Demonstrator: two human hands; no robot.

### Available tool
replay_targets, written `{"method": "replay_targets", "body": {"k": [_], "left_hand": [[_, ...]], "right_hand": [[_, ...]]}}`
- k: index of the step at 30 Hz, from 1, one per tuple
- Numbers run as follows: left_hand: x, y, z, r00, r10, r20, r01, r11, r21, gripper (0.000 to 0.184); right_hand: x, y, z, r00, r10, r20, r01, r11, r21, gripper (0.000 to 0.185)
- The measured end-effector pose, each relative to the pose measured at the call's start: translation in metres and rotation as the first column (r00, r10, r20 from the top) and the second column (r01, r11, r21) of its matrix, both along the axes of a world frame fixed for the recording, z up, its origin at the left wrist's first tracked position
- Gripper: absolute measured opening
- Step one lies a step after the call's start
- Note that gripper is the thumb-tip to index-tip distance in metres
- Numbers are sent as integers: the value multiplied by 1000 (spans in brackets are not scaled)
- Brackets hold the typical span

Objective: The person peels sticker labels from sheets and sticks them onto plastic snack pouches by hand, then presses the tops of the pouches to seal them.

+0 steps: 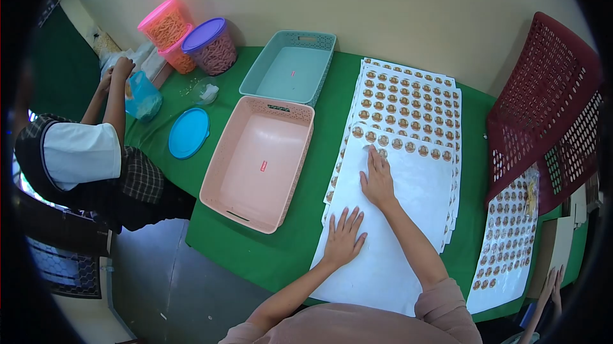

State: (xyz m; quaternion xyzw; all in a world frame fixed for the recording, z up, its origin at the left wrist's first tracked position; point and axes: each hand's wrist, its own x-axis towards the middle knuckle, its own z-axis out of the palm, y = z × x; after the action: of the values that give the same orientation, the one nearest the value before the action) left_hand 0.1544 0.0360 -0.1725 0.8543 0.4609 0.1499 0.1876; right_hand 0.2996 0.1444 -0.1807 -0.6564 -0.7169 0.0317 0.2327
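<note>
A white sheet of round brown-and-gold stickers [408, 216] lies on top of a stack of similar sheets. Most of its lower part is bare, with a row of stickers and a few more near its top. My left hand [343, 239] rests flat on the bare part, fingers spread. Higher up, my right hand [379, 181] has its fingers stretched out and thumb apart, the fingertips touching the sheet beside a sticker [382, 152] just below the top row. A small pale edge shows at those fingertips; whether it is a lifted sticker I cannot tell.
Left of the stack stand a pink basket [255, 165] and a green basket [287, 66]. Tubs of snacks [214, 50], a blue lid [189, 133] and a person handling a blue bag [144, 98] are farther left. A maroon chair [543, 101] and another sticker sheet [504, 242] lie right.
</note>
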Motion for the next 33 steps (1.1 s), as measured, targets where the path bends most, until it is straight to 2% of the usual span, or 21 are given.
{"method": "replay_targets", "body": {"k": [2,7,11,15,16,17,18,19,20,21,22,24,26,27,30,33], "left_hand": [[0,0,-2,1000,-2,19,2,1000,6,50],[0,0,-2,1000,5,17,-5,1000,24,49],[-2,0,0,999,3,34,-5,999,39,48],[-2,-1,-1,999,5,53,-8,998,56,48],[-3,-1,1,993,12,116,-17,999,35,46],[-4,0,1,984,20,178,-23,1000,13,44],[-6,2,-2,984,16,180,-22,999,26,44],[-10,7,-5,946,66,317,-11,985,-174,41],[-13,14,-7,889,141,436,30,932,-362,40],[-19,19,-3,605,461,649,96,767,-634,38],[-26,26,3,335,598,728,221,701,-678,37],[-39,26,45,272,788,552,136,537,-833,31],[-46,22,63,302,754,583,186,553,-812,28],[-48,17,65,333,734,592,235,544,-806,25],[-49,4,63,333,711,619,218,581,-784,16],[-49,-7,59,316,742,591,192,560,-806,11]], "right_hand": [[2,1,2,1000,6,15,-6,1000,5,59],[9,8,19,984,7,-177,-17,998,-53,73],[11,12,27,985,18,-174,-29,998,-61,82],[12,9,54,960,-82,-268,41,987,-156,92],[13,9,59,947,-123,-297,62,977,-206,94],[15,8,55,947,-120,-297,63,979,-196,94],[17,6,44,948,-53,-312,52,999,-13,93],[15,1,46,949,18,-315,40,984,175,92],[12,-10,47,968,77,-239,-26,977,209,90],[3,-30,58,978,134,-162,-94,967,237,88],[-9,-55,64,955,158,-250,-127,983,134,83],[-26,-95,64,926,357,-123,-328,922,206,72],[-37,-126,63,877,460,-142,-449,887,105,55],[-42,-137,63,862,490,-130,-465,867,179,49],[-48,-157,60,869,492,-46,-486,868,98,48],[-50,-168,57,875,483,-19,-478,870,119,40]]}}
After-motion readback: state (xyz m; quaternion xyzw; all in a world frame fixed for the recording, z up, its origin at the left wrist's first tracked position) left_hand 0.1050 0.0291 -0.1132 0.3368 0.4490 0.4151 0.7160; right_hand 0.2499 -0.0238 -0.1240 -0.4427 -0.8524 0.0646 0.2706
